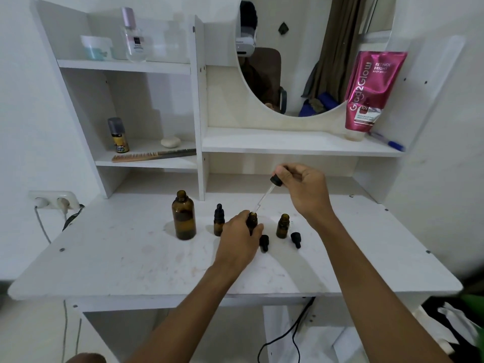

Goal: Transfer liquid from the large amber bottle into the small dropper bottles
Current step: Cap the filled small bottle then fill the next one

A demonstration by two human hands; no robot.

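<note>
Amber glass on a white desk (131, 258): dropper-filling step in hand.
The large amber bottle (183, 215) stood uncapped at the left, apart from both hands. The left hand (239, 238) gripped the middle small dropper bottle (252, 220) upright on the desk, while the right hand (301, 188) fingers (288, 171) pinched the dropper (265, 197) bulb, its glass tip at the bottle's mouth. The next move, I judged, called for a gentle squeeze.

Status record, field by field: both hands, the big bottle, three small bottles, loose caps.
left hand: holds middle small bottle upright on the table
right hand: pinches dropper, tip at that bottle's mouth
large bottle: uncapped, left of the row
left small bottle: dropper cap on
right small bottle: open
loose caps: two, lying on the table
</note>
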